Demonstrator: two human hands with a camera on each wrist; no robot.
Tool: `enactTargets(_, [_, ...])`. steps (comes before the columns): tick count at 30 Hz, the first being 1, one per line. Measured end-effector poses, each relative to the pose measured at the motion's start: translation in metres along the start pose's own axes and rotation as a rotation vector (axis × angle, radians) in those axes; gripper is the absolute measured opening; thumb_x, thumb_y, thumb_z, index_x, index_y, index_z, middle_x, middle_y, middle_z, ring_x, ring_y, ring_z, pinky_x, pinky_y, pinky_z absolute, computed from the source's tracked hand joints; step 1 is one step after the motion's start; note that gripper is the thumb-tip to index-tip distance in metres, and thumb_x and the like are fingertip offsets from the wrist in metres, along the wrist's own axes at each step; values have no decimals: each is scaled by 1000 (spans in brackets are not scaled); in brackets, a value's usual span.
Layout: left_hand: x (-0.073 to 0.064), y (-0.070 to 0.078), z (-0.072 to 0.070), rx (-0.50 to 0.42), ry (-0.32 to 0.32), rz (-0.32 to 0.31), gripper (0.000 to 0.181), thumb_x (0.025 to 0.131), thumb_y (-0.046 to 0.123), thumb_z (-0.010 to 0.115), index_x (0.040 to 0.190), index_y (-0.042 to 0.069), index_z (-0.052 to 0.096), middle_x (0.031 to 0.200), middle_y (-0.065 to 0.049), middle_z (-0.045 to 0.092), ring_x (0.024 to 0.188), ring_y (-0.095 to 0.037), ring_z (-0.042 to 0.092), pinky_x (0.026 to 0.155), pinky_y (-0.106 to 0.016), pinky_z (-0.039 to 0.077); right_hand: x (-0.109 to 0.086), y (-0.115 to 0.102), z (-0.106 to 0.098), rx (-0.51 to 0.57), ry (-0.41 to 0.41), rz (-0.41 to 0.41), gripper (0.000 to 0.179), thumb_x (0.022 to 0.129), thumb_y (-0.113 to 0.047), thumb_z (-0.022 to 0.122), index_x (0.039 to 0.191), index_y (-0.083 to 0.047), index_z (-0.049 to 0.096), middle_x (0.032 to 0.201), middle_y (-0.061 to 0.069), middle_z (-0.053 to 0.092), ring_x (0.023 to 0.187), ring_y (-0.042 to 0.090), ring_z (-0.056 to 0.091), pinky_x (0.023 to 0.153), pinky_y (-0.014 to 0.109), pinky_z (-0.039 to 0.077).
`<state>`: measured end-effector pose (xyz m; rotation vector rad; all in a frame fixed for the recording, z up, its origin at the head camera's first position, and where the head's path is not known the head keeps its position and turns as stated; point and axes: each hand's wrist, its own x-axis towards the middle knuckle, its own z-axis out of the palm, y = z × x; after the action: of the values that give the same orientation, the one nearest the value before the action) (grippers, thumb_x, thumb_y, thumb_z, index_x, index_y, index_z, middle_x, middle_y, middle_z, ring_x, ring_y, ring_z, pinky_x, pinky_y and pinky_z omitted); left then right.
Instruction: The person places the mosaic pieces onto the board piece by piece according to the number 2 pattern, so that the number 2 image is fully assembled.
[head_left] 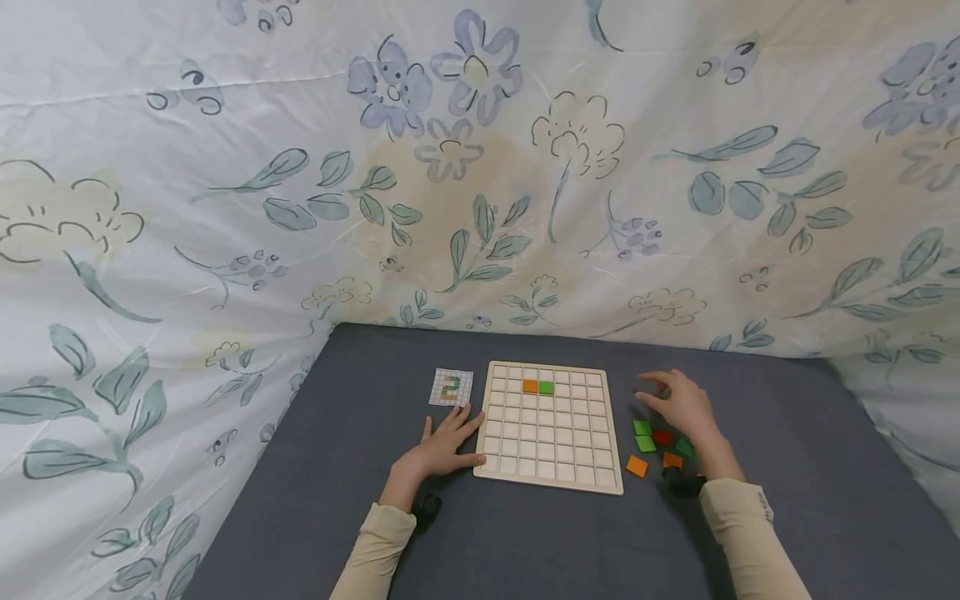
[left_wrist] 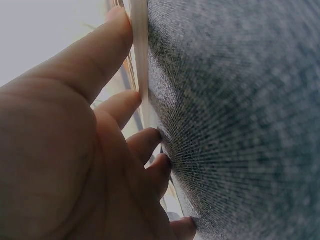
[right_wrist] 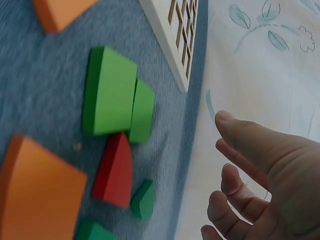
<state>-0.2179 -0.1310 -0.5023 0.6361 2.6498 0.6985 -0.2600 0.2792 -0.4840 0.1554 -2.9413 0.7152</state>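
Note:
A pale wooden grid board (head_left: 547, 488) lies on the dark cloth, with an orange tile (head_left: 530, 386) and a light green tile (head_left: 546, 387) side by side in its upper cells. My left hand (head_left: 442, 448) rests spread at the board's left edge; thumb and index finger touch the rim. To the right of the board my right hand (head_left: 681, 406) hovers, fingers loosely bent. In the right wrist view nothing shows between thumb (right_wrist: 245, 132) and fingers. Below this hand lie loose tiles: light green (right_wrist: 115, 95), red (right_wrist: 115, 172), dark green (right_wrist: 143, 200) and orange (right_wrist: 45, 192).
A small card (head_left: 452, 387) with a coloured grid figure like a 2 lies left of the board, just beyond the left fingertips. Another loose orange tile (head_left: 637, 466) is near the board's right edge. Behind the dark cloth (head_left: 570, 542) hangs a floral curtain (head_left: 480, 250).

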Motion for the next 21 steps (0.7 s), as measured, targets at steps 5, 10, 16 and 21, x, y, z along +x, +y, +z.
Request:
enactTargets(5, [0, -1, 0, 0, 1, -3, 73, 89, 43, 58, 149, 18, 24, 155, -13, 12, 143, -34, 6, 105, -67, -4, -5, 6, -3, -22, -10, 27, 42, 86, -28, 66, 122, -6, 60, 89, 12, 52, 71, 23, 49, 56, 32, 33])
enactTargets(10, [0, -1, 1, 0, 2, -4, 73, 89, 43, 58, 149, 18, 24, 155, -14, 12, 143, -34, 6, 105, -68, -4, -9, 15, -4, -24, -41, 43, 46, 86, -28, 67, 124, -5, 58, 90, 12, 53, 71, 22, 50, 54, 31, 34])
enactTargets(16, [0, -2, 2, 3, 2, -6, 73, 90, 44, 57, 149, 19, 23, 155, -13, 12, 143, -33, 6, 105, -67, -3, -11, 24, -5, -23, -85, 82, 49, 86, -30, 66, 127, -5, 56, 94, 15, 53, 75, 25, 51, 55, 33, 34])
enactTargets(21, [-1, 0, 1, 9, 2, -2, 73, 89, 43, 58, 149, 17, 24, 155, -14, 13, 143, -34, 7, 105, -68, -3, -13, 28, -6, -37, -106, 108, 51, 85, -32, 66, 126, -4, 56, 94, 15, 55, 78, 27, 51, 57, 35, 34])
